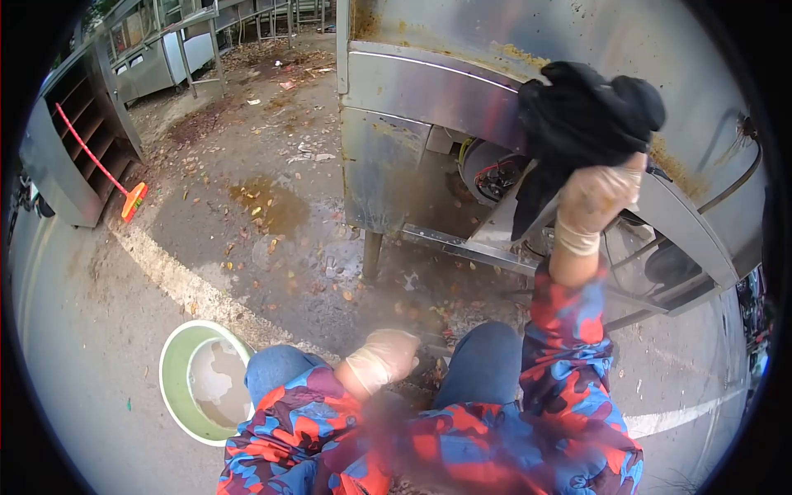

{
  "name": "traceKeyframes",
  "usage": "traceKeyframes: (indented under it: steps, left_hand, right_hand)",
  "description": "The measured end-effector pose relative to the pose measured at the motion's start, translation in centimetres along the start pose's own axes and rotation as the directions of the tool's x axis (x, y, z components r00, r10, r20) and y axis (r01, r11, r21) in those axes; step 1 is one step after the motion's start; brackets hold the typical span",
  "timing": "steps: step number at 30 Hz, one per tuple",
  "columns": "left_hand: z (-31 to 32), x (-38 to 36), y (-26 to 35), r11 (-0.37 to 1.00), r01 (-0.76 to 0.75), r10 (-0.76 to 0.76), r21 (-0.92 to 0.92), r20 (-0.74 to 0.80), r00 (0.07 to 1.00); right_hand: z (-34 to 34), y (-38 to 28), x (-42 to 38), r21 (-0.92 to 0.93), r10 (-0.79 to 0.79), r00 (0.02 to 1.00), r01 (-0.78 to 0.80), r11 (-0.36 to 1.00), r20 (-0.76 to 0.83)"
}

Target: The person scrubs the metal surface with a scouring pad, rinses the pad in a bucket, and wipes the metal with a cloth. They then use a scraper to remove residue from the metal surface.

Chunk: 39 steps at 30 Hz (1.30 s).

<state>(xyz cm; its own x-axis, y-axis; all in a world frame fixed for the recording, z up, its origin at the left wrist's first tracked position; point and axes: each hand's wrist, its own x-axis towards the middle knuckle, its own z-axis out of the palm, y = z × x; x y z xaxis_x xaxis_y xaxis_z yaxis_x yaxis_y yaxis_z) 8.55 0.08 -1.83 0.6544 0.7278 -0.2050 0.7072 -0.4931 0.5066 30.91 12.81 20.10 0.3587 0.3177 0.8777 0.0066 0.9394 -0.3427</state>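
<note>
My right hand, in a thin translucent glove, grips a bunched black cloth. The cloth lies against the front of a stained stainless steel unit, and one end hangs down over its open lower section. My left hand, gloved the same way, rests between my knees with its fingers curled in; nothing shows in it. Inside the open section are a round metal part with wires and a metal crossbar.
A green basin with cloudy water stands on the ground by my left knee. A red-handled broom leans on a metal shelf cabinet. Wet patches and fallen leaves cover the ground, with steel tables farther back.
</note>
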Motion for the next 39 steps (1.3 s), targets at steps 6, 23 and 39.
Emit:
traceKeyframes:
  steps: [6, 23, 39]
  left_hand:
    - [-1.1, 1.6, 0.5, 0.997, -0.065, 0.065, -0.029, 0.030, 0.997]
    - [-0.8, 2.1, 2.4, 0.912, -0.242, 0.209, -0.331, -0.134, 0.969]
    - [-2.4, -0.8, 19.1, 0.006, 0.019, 0.638, -1.000, 0.018, 0.770]
  right_hand:
    - [1.3, -7.3, 0.9, 0.343, 0.169, 0.983, -0.184, 0.921, 0.075]
    - [-19.2, -19.9, -5.3, 0.394, 0.395, 0.918, -0.367, 0.842, 0.011]
    - [-26.6, -24.3, -20.4, -0.286, 0.609, 0.774, -0.631, 0.721, -0.171]
